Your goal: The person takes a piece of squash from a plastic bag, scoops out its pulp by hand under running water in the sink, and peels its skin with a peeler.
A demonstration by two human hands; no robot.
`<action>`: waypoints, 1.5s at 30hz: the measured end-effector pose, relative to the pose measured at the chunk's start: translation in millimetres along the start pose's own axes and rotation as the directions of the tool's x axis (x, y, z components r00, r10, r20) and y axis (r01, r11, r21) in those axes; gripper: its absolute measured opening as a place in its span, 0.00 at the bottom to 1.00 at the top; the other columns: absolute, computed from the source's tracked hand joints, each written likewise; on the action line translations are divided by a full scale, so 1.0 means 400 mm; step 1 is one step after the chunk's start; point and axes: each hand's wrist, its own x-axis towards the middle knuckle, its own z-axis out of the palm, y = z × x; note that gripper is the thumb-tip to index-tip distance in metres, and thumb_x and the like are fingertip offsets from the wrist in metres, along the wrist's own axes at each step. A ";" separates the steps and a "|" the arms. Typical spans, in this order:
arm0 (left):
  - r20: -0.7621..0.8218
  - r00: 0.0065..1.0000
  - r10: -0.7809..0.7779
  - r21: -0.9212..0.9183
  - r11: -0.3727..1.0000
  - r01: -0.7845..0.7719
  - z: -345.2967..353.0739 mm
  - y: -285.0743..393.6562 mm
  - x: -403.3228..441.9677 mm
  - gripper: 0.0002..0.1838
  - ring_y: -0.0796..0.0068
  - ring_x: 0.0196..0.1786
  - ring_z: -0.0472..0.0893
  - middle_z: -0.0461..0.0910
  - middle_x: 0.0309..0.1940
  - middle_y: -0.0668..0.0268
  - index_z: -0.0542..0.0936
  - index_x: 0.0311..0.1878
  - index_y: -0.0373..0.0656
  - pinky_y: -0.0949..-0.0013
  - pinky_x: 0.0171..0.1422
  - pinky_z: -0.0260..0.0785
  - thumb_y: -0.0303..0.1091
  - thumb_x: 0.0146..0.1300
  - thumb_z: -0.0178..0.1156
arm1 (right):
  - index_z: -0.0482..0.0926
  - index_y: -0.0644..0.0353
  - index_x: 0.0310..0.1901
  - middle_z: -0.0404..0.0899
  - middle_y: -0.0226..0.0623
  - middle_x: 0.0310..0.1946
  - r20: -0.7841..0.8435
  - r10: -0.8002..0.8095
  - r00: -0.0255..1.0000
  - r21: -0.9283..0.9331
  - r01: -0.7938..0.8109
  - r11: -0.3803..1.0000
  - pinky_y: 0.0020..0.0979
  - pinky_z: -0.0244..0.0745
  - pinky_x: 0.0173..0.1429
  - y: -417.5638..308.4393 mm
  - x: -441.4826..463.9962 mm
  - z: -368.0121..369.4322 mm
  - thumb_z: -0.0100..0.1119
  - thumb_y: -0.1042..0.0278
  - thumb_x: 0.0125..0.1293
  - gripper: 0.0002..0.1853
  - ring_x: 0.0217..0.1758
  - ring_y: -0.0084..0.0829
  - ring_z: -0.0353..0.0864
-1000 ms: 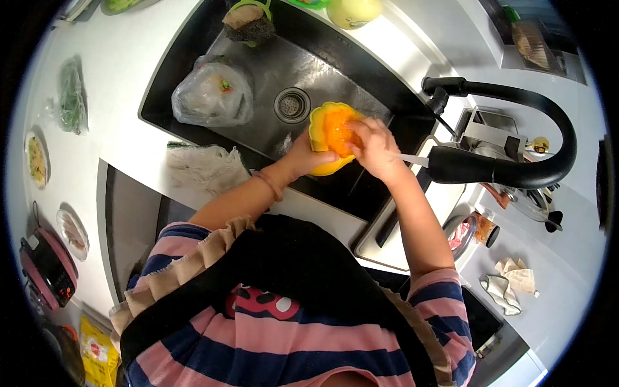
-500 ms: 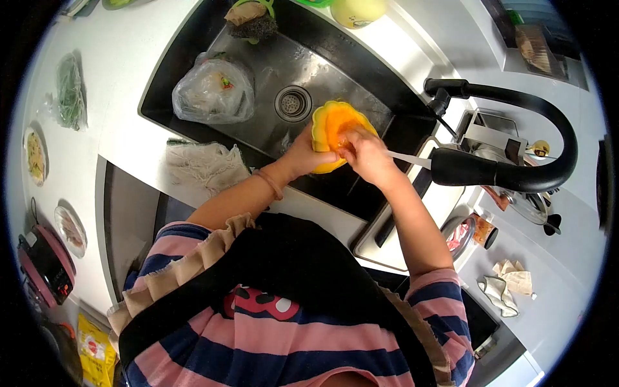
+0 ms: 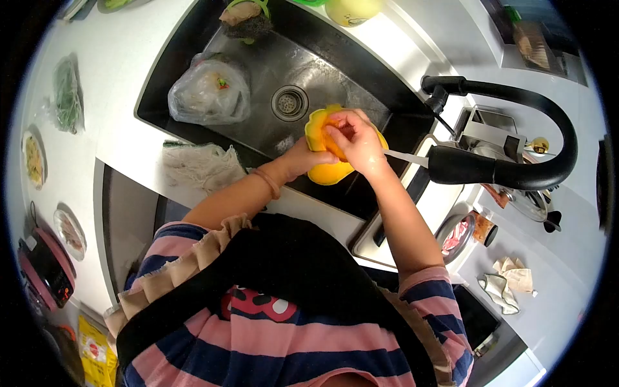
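Note:
A piece of pumpkin (image 3: 330,173) with a scalloped yellow rim and a hollow orange inside is held over the near edge of the sink. My left hand (image 3: 302,158) grips it from the left side, thumb over the rim. Curled inside the hollow, my right hand (image 3: 358,143) has thumb and fingers drawn together against the orange flesh; whatever they may pinch is hidden. Water from the black faucet head (image 3: 461,166) streams toward my right hand and the pumpkin.
The dark sink (image 3: 351,71) holds a knotted plastic bag (image 3: 209,90) and has a drain (image 3: 289,103). A rag (image 3: 200,166) lies on the near counter edge. A black scrubber (image 3: 248,26) sits at the upper left corner. The faucet arches on the right.
My right hand has shifted up and over within the hollow, its fingers curling closer together. The pumpkin has tilted and moved slightly toward me, still in my left hand.

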 end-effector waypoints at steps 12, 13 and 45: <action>-0.089 0.995 0.048 0.025 0.999 -0.046 -0.014 -0.009 0.010 0.38 0.72 0.59 0.69 0.70 0.56 0.65 0.62 0.63 0.44 0.67 0.65 0.59 0.29 0.45 0.65 | 0.77 0.63 0.40 0.77 0.43 0.38 0.210 -0.193 0.958 -0.654 0.285 0.701 0.34 0.75 0.49 -0.009 -0.017 -0.045 0.62 0.80 0.49 0.14 0.39 0.45 0.78; -0.091 0.995 0.049 0.023 0.999 -0.047 -0.012 -0.003 0.009 0.38 0.72 0.59 0.69 0.70 0.56 0.65 0.62 0.63 0.44 0.67 0.65 0.59 0.29 0.45 0.65 | 0.77 0.63 0.41 0.76 0.44 0.40 0.273 -0.070 0.959 -0.602 0.227 0.766 0.34 0.74 0.49 -0.011 -0.024 -0.038 0.63 0.80 0.49 0.14 0.40 0.45 0.78; -0.079 0.996 0.042 0.060 0.997 -0.037 0.011 0.029 0.006 0.40 0.72 0.60 0.68 0.68 0.56 0.65 0.59 0.64 0.44 0.68 0.66 0.58 0.28 0.45 0.65 | 0.76 0.65 0.44 0.76 0.45 0.44 -0.015 -0.063 0.998 -0.250 0.057 0.967 0.30 0.72 0.53 -0.006 -0.050 0.041 0.54 0.81 0.58 0.12 0.48 0.39 0.78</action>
